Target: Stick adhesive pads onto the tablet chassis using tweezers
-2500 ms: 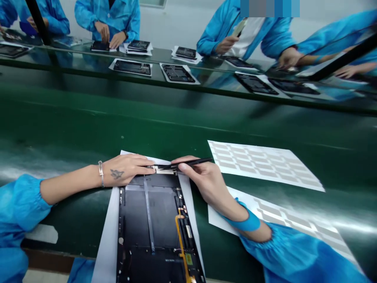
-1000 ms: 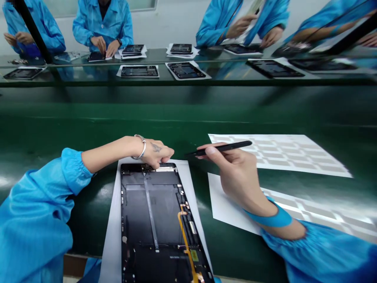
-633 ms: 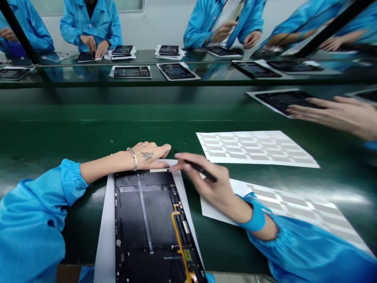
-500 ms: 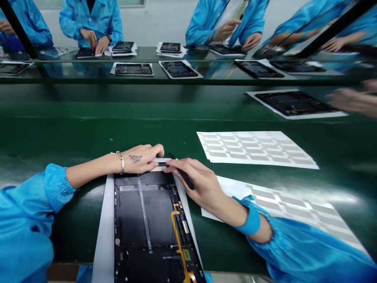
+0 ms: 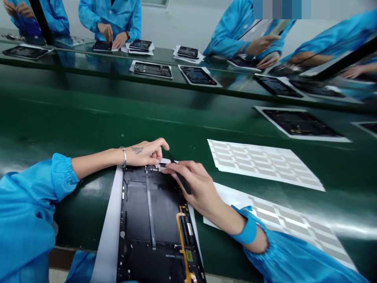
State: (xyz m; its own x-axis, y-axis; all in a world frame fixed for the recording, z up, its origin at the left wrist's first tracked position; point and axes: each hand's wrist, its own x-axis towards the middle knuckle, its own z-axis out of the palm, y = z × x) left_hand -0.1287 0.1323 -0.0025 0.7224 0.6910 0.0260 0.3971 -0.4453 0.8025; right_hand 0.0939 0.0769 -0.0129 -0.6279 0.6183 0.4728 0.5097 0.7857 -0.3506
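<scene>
An opened black tablet housing (image 5: pixel 138 220) lies on a white sheet (image 5: pixel 107 236) at the table's near edge. An orange flex cable (image 5: pixel 182 236) runs along its right side, and a grey ribbon (image 5: pixel 151 220) down its middle. My left hand (image 5: pixel 144 152) rests over the far edge with its fingers curled; whatever they hold, if anything, is hidden. In my right hand (image 5: pixel 200 182) is a slim black tool (image 5: pixel 185 184), gripped between thumb and fingers. My right fingertips are by a small component strip (image 5: pixel 161 166) at the far end, partly covering it.
Two sheets of grey labels, one farther away (image 5: pixel 262 161) and one nearer (image 5: pixel 288 220), lie to the right. Beyond are more housings on white paper (image 5: pixel 303 122) and a raised glass-like shelf (image 5: pixel 118 72). Co-workers in blue (image 5: pixel 113 19) work across the table.
My left fingers have lifted slightly and curled back from the far end, exposing more small parts there. My right hand keeps its grip on the black tool. The camera view has tilted and shifted.
</scene>
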